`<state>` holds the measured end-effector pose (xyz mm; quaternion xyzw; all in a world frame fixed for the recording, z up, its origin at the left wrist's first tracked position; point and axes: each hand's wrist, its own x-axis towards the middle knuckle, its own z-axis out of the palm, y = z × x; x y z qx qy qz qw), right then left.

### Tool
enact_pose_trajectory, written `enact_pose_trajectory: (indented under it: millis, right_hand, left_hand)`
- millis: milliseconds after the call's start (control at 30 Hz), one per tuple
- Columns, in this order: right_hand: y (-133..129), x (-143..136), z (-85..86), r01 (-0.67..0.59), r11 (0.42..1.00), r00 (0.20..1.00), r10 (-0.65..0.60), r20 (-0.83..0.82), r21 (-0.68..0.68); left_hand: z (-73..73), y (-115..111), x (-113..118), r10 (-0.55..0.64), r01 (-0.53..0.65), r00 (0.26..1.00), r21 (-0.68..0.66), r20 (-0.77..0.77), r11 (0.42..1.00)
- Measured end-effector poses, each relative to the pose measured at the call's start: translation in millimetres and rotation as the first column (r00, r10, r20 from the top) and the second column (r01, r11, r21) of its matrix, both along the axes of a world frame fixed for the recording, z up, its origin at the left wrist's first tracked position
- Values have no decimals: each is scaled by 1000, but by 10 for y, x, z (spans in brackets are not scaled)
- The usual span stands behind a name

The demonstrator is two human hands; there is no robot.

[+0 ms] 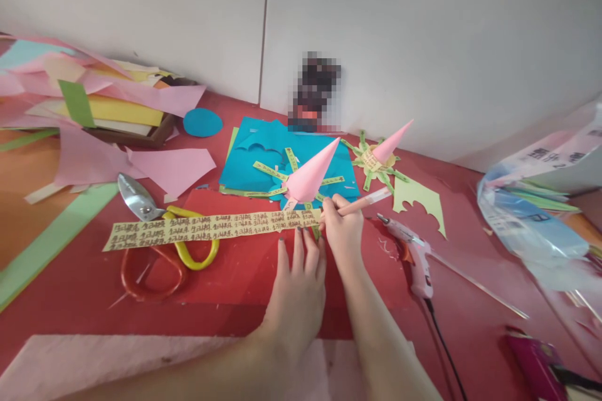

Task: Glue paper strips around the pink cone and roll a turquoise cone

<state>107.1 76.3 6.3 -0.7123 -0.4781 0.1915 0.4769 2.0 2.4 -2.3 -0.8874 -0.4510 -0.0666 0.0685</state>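
A long yellow paper strip point(188, 230) covered in rows of handwriting lies across the red paper and over part of the scissors point(200, 257). My left hand point(298, 282) rests flat with fingers spread, its fingertips at the strip's lower edge. In my right hand point(343, 225) is a pen point(364, 200), its tip end near the strip's right end. Just beyond the hands stands a pink paper cone point(313, 175) on a blue base with written yellow-green strips radiating from it. A second pink cone point(394, 141) sits on a yellow flower-shaped base behind it.
A pink glue gun point(414, 254) with a cord lies at the right, near a plastic bag point(531, 213) of paper. Scrap paper fills a brown box point(160, 131) at the left. A blue oval point(202, 122) lies beside it. Red paper point(226, 282) covers the middle; a wall stands behind.
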Motion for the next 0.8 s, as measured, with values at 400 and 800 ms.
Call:
enact_pose_trajectory:
  millis: [400, 800]
  right_hand:
    - [-11, -30, 66, 87, 993, 969, -67, -237, 75]
    - [2, 15, 37, 12, 962, 991, 25, -134, 273]
  left_hand:
    - [-27, 10, 18, 8, -8, 1000, 64, -1, 998]
    - [-27, 5, 37, -11, 12, 998, 14, -61, 1000]
